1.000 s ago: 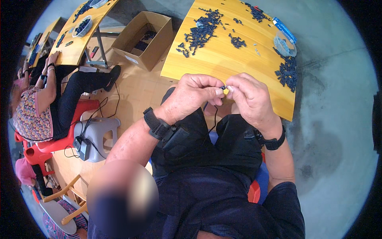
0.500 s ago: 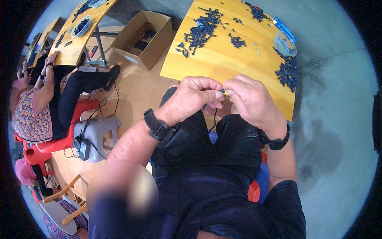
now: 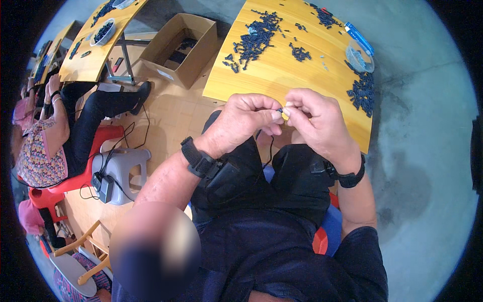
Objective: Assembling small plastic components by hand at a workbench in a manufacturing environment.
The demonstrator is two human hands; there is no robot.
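Note:
My left hand (image 3: pixel 246 118) pinches a small dark part (image 3: pixel 280 109) between thumb and forefinger, above my lap and just short of the table edge. Meeting it tip to tip is my right hand (image 3: pixel 322 118), its thumb and forefinger closed at the part's other end. Whatever those right fingertips hold is too small to make out. Below the hands hangs a thin black cable (image 3: pixel 271 147). On the yellow wooden table (image 3: pixel 282 80) in front lie a big heap of small black parts (image 3: pixel 257 40) and a smaller cluster of them (image 3: pixel 300 53).
At the table's right stand a clear plastic bowl (image 3: pixel 366 64) and a long blue box (image 3: pixel 358 38), beside another black heap (image 3: pixel 362 94). An open cardboard box (image 3: pixel 193 70) stands on the floor. Left of me are a grey stool (image 3: pixel 123 173) and a seated person (image 3: pixel 43 153) at another table.
My right hand has shifted slightly and its fingers have loosened their curl, showing more of the dark part. My left hand stays nearly still. The person at left has drawn their hands together.

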